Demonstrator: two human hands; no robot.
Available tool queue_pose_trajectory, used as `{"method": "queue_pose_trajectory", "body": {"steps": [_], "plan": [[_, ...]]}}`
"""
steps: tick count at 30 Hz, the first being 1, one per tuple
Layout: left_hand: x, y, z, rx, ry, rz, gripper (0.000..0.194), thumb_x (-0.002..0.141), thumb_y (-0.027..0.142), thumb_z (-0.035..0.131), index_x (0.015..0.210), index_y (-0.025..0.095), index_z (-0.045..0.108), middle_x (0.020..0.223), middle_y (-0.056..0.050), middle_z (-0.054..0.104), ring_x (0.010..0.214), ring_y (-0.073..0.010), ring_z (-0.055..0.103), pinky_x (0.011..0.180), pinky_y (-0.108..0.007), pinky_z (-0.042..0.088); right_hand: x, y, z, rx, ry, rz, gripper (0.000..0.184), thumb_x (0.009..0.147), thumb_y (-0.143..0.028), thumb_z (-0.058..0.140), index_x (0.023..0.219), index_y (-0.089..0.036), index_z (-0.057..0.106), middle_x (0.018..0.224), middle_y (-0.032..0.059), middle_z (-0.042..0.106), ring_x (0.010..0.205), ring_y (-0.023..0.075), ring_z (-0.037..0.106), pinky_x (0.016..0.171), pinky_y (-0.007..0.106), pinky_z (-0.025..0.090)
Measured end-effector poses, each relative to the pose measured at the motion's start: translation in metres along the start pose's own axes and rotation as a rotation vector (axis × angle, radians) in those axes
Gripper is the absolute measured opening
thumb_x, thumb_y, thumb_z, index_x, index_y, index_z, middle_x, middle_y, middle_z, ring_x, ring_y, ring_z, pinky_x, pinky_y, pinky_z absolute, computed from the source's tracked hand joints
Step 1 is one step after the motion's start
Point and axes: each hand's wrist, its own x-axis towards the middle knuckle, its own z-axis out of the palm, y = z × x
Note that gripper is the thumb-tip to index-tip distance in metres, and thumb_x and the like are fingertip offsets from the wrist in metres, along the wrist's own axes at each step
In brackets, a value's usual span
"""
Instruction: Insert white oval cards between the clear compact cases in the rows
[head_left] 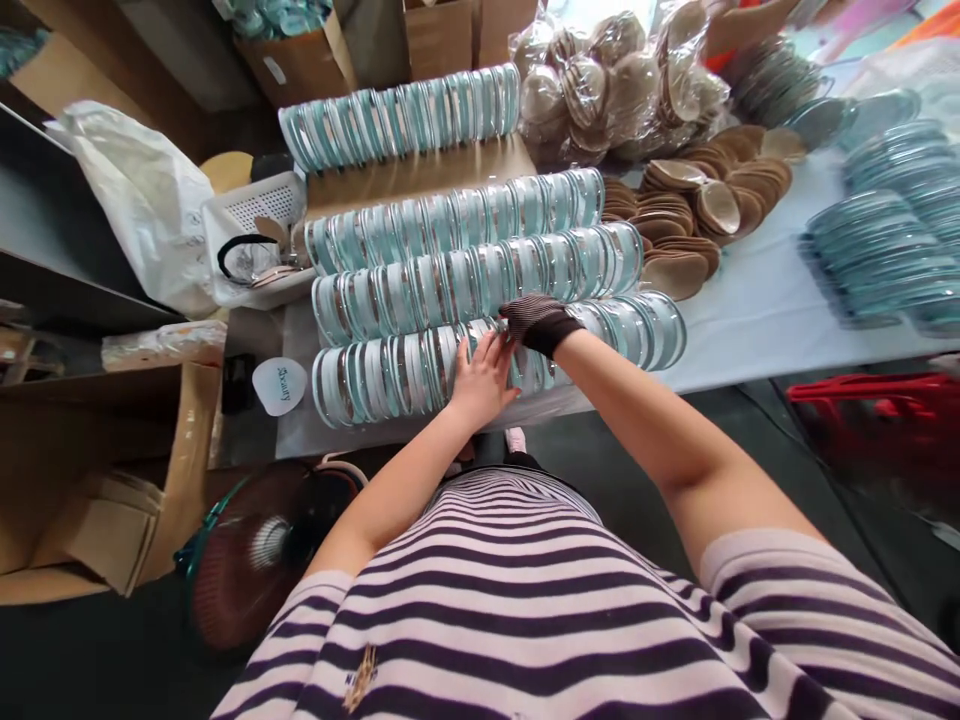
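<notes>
Left hand (484, 375), bare, lies flat with its fingers spread apart on top of the nearest row of hoops (420, 372), pressing on the packed rings rather than closed round any one of them. Right hand (536, 322), in a dark knitted glove, sits at about 1 o'clock from it, curled over the same row where it meets the row behind; whether its fingers pinch a hoop or only rest there I cannot tell, as the glove hides the tips.

Pale blue and white hoops stand on edge in 4 long rows on the white table (750, 310). The nearest row runs from 9 o'clock to 3 o'clock under both hands, the second row (480, 280) lies just behind it, the third row (457, 215) behind that, and the farthest row (401, 115) rests on a cardboard sheet at 12 o'clock. All 4 look tightly packed and roughly even in length, so I judge the lining-up largely done, with the hands working at a spot past the middle of the front row.

Much stock is not in rows: loose stacks of blue hoops (881, 245) at 2 o'clock, brown oval pieces (697, 210) heaped at 1 o'clock, and bagged pieces (600, 85) beyond them. A white basket (259, 235) stands at 10 o'clock.
</notes>
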Motion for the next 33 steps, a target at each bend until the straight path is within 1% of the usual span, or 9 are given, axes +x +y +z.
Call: {"method": "queue_pose_trajectory", "body": {"steps": [4,7,10,17,22,25,27,31,33], "plan": [[0.002,0.001,0.009,0.027,0.004,-0.02,0.079,0.089,0.046,0.06,0.156,0.019,0.029,0.162,-0.012,0.03,0.153,-0.0295,0.02,0.123,-0.06,0.007,0.045,0.003,-0.014,-0.071,-0.281,-0.176,0.047,0.078,-0.018,0.066,0.125,-0.012,0.067,0.112,0.0142,0.072,0.099,0.0236,0.068,0.08,0.029,0.048],[0.0,-0.001,0.007,0.028,0.017,-0.032,0.077,0.089,0.046,0.06,0.155,0.018,0.031,0.161,-0.012,0.033,0.152,-0.0283,0.023,0.124,-0.058,0.008,0.05,0.01,-0.013,-0.025,-0.355,-0.256,0.049,0.079,-0.017,0.063,0.128,-0.013,0.066,0.11,0.0093,0.073,0.092,0.018,0.068,0.078,0.025,0.047],[0.001,-0.001,0.004,0.026,0.026,-0.051,0.076,0.088,0.047,0.062,0.153,0.018,0.036,0.159,-0.013,0.037,0.151,-0.0281,0.026,0.124,-0.057,0.008,0.04,0.016,-0.01,0.013,-0.286,-0.273,0.049,0.077,-0.023,0.066,0.125,-0.015,0.067,0.108,0.0086,0.073,0.09,0.0182,0.067,0.075,0.025,0.046],[0.004,-0.005,0.002,0.028,0.041,-0.042,0.078,0.084,0.05,0.066,0.15,0.018,0.04,0.157,-0.015,0.039,0.15,-0.0292,0.029,0.124,-0.054,0.009,0.028,0.014,-0.005,-0.04,-0.109,-0.251,0.028,0.081,-0.029,0.062,0.102,-0.016,0.075,0.1,0.0128,0.073,0.09,0.0242,0.068,0.073,0.03,0.044],[0.003,-0.005,0.004,0.027,0.066,-0.061,0.078,0.082,0.048,0.069,0.148,0.018,0.043,0.156,-0.015,0.042,0.148,-0.0295,0.032,0.124,-0.053,0.01,0.005,0.031,0.004,0.277,0.021,-0.35,0.036,0.077,-0.022,0.066,0.112,-0.019,0.07,0.097,0.0041,0.074,0.084,0.016,0.066,0.07,0.023,0.041],[0.002,-0.003,0.002,0.023,0.065,-0.05,0.077,0.082,0.047,0.069,0.148,0.019,0.041,0.156,-0.013,0.042,0.149,-0.0282,0.031,0.125,-0.052,0.009,-0.033,0.034,0.031,0.353,0.09,-0.394,0.027,0.078,-0.02,0.062,0.104,-0.019,0.072,0.092,0.0029,0.074,0.081,0.0154,0.066,0.066,0.023,0.039],[0.002,-0.002,0.0,0.022,0.066,-0.041,0.076,0.083,0.047,0.068,0.149,0.02,0.041,0.156,-0.012,0.042,0.149,-0.0273,0.03,0.125,-0.05,0.008,-0.059,0.026,0.064,0.305,0.1,-0.375,0.022,0.081,-0.023,0.061,0.098,-0.018,0.074,0.096,0.0062,0.073,0.082,0.018,0.066,0.063,0.025,0.036],[-0.001,-0.002,-0.001,0.025,0.057,-0.048,0.077,0.083,0.048,0.068,0.15,0.02,0.04,0.157,-0.011,0.04,0.149,-0.0274,0.029,0.125,-0.05,0.006,-0.097,0.003,0.14,0.295,0.11,-0.25,0.029,0.091,-0.026,0.052,0.111,-0.019,0.073,0.112,0.0117,0.071,0.087,0.0203,0.066,0.062,0.028,0.037],[-0.002,-0.002,-0.003,0.033,0.045,-0.052,0.078,0.083,0.048,0.067,0.151,0.02,0.039,0.158,-0.012,0.039,0.15,-0.0275,0.028,0.125,-0.051,0.006,-0.107,-0.001,0.162,0.314,0.108,-0.206,0.03,0.094,-0.025,0.049,0.112,-0.018,0.073,0.113,0.0125,0.072,0.087,0.0205,0.066,0.064,0.028,0.039]]}}
